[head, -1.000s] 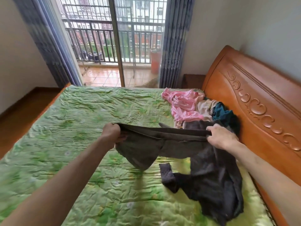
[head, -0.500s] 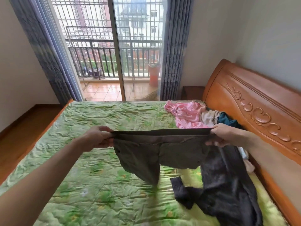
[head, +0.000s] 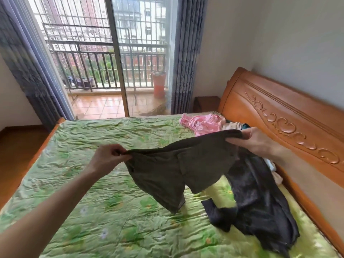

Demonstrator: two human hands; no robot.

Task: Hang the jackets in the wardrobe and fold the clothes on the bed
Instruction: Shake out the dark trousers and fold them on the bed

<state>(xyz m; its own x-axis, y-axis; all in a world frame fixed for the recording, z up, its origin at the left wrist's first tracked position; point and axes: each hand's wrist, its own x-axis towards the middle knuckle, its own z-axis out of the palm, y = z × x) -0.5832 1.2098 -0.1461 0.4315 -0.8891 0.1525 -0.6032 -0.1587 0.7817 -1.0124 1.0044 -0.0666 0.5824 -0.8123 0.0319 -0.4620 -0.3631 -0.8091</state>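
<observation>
Both my arms out front. My left hand (head: 108, 158) pinched closed, knuckles up; my right hand (head: 255, 140) higher, fingers curled in a grip.

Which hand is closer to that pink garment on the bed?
Right. The right hand is just beside the pink garment; the left hand is farther away, over the green bedcover.

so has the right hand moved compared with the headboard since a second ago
Yes. The right hand has lifted the dark shorts up toward the headboard carving.
</observation>
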